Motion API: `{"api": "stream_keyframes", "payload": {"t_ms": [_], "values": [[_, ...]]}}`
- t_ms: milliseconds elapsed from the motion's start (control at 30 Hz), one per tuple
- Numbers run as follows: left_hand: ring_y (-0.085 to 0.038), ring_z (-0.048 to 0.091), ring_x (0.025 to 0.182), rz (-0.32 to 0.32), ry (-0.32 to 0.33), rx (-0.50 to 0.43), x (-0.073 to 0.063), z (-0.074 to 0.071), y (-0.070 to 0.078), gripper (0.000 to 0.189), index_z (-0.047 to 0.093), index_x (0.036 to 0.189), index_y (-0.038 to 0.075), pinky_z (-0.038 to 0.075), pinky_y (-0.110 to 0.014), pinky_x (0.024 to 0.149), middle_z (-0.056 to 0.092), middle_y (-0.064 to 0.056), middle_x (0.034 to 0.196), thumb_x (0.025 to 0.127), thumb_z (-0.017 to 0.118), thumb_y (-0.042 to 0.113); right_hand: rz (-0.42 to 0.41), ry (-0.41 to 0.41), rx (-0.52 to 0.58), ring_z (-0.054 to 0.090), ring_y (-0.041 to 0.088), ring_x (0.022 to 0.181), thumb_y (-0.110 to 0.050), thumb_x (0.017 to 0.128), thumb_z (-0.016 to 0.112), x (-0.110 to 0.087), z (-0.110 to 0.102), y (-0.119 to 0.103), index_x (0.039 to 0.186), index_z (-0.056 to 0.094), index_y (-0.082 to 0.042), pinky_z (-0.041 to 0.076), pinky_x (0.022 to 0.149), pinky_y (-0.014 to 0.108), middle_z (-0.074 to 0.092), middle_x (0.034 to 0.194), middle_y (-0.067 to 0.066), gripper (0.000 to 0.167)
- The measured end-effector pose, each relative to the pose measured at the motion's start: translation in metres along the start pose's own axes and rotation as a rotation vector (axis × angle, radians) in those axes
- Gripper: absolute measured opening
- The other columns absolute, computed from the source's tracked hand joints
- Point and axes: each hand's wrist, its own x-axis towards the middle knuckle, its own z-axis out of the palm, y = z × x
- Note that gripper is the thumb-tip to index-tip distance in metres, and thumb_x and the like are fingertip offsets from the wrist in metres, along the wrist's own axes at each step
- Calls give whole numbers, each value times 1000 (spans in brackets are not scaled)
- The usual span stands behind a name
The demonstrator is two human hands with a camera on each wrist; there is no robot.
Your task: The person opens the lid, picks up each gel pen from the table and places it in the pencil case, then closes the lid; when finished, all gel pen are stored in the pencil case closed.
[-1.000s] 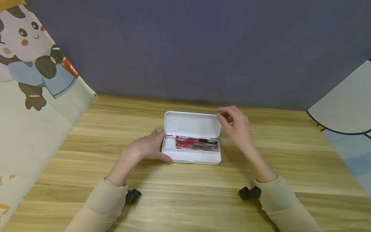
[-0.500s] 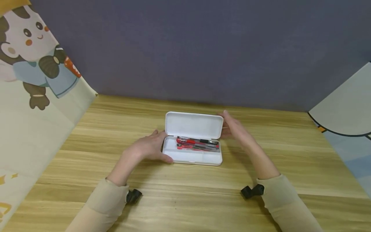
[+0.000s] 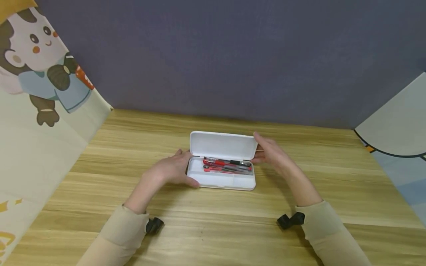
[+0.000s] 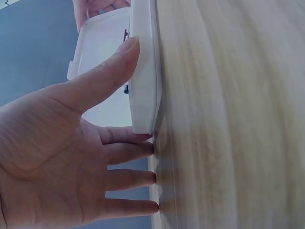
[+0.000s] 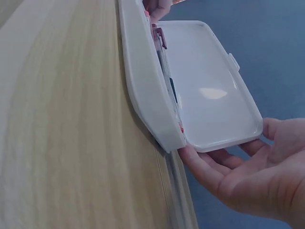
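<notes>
A white pencil case (image 3: 244,183) lies on the table with its lid (image 3: 223,145) raised. Several red and black pens (image 3: 226,165) lie in its rear compartment. My left hand (image 3: 169,168) holds the case's left end, thumb (image 4: 127,55) on the front edge and index finger at the corner. The other left fingers (image 4: 128,179) stretch out straight and touch the tabletop. My right hand (image 3: 274,153) grips the lid's right end, with the thumb (image 5: 270,128) at its upper corner. In the right wrist view, some of the right fingers reach behind the lid.
Wood-grain table (image 3: 199,225) surrounds the case. A dark blue-grey backdrop (image 3: 233,62) rises behind the table. Cartoon-printed cloth (image 3: 43,81) borders the left side, and another printed panel (image 3: 396,122) is at the right. Black wrist mounts (image 3: 290,220) sit at both cuffs.
My right hand has gone from the lid's upper right corner down around its right end. The lid's top edge has tipped slightly forward. The left hand keeps its place.
</notes>
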Motion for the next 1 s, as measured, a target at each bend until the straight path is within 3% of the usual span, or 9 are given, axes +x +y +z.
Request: {"api": "stream_keyframes", "payload": {"t_ms": [233,500,700,833,1000], "values": [[-47,20,157,12,5,-17,-3,-2,3,111,28,159,1,26,-62,126,29,-20,168,78,87,49,-52,-101,8,71,15,107,-51,110,33,-3,-8,0,150,38,12,60,100,36,53,143,36,74],[-48,20,157,5,-23,-9,-10,-1,1,114,24,160,-4,26,-62,127,21,-24,170,79,87,46,-224,-282,-53,69,21,120,-39,113,35,-6,-16,10,150,43,7,57,105,44,53,147,30,60],[-44,20,159,7,-65,-4,-14,-3,-2,114,22,161,-4,24,-62,127,19,-25,170,80,86,46,-287,-346,-70,62,11,129,-33,113,36,-10,-19,15,148,47,8,52,112,47,44,157,29,55],[-42,19,159,7,-83,-7,-14,-4,-2,113,20,163,1,25,-63,126,18,-22,171,82,84,47,-315,-379,-201,54,14,141,-32,114,35,-17,-26,16,151,51,-7,45,118,48,42,164,15,48],[-43,20,159,5,-113,-20,-16,-9,-4,112,18,164,4,24,-64,127,14,-25,171,84,81,50,-326,-366,-453,44,20,150,-32,111,44,-26,-33,14,149,54,-34,40,119,24,48,160,-8,39]]}}
